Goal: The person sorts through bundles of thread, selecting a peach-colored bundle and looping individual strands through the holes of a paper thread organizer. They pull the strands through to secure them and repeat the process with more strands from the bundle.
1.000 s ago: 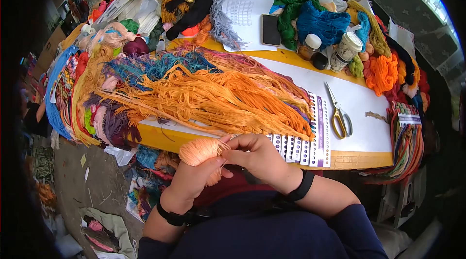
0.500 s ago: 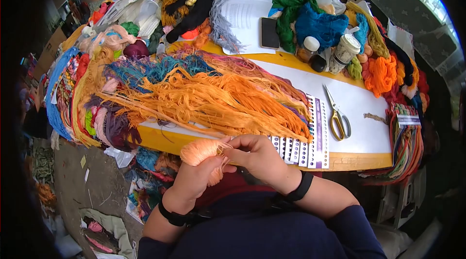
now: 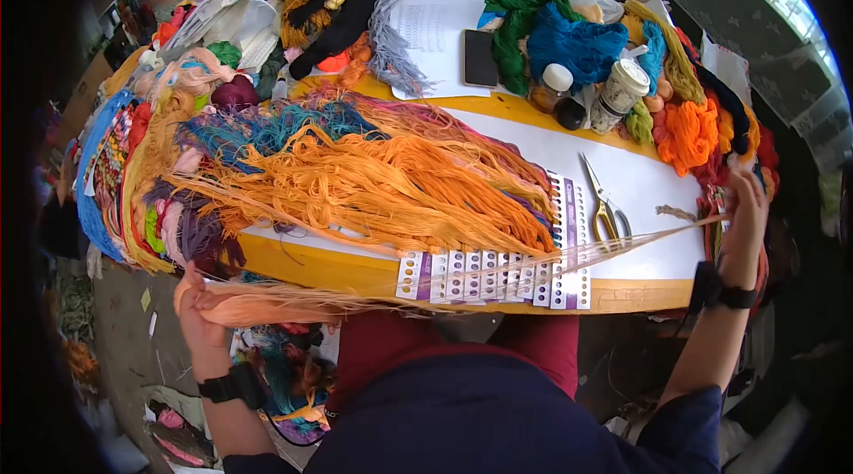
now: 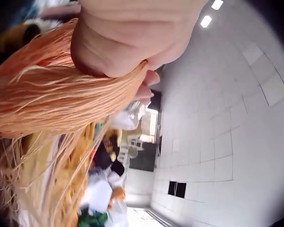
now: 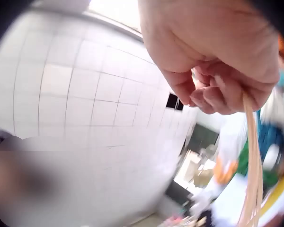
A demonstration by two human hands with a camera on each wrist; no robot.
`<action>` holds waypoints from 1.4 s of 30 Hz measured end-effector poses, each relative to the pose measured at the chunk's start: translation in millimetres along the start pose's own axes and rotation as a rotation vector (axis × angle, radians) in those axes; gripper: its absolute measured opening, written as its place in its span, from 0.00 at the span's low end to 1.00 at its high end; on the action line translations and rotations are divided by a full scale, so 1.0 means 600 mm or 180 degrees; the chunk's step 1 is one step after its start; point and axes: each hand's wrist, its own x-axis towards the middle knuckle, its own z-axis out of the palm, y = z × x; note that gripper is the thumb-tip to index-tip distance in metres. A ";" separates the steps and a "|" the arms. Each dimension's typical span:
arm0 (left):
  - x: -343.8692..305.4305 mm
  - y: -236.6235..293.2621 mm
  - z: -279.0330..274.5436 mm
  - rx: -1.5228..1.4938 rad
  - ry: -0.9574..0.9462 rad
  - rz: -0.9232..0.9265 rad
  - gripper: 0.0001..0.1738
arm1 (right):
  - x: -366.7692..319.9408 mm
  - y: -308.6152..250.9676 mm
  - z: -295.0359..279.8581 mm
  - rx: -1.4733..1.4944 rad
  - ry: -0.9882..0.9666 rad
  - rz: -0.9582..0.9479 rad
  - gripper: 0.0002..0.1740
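A peach-coloured skein of thread stretches along the front of the table. At the left, my left hand grips its thick end; in the left wrist view the strands fan out below the curled fingers. My right hand is raised at the far right. It holds a thin bundle of strands drawn out of the skein, with fingers curled round it in the right wrist view. The strands run taut across the table between both hands, passing over several punched cards.
A large heap of orange thread covers the table's middle. Scissors lie on white paper to its right. Farther back are a phone, a jar, a lidded cup and blue thread. Multicoloured skeins hang over the left end.
Both hands were together at the skein near the front edge. They have swung wide apart, left hand leftward and right hand rightward, pulling the bunched skein out into long strands.
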 end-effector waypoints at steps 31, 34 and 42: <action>-0.096 -0.427 0.276 0.2945 -0.1141 -0.1740 0.17 | -0.253 0.173 0.399 -0.0386 -0.3499 0.2176 0.14; -0.099 -0.430 0.278 0.2942 -0.1027 -0.1744 0.16 | -0.262 0.179 0.406 -0.1209 -0.3539 0.0969 0.14; -0.096 -0.390 0.295 0.2057 -0.1156 -0.1431 0.14 | -0.276 0.199 0.391 -0.0121 -0.3142 0.1729 0.10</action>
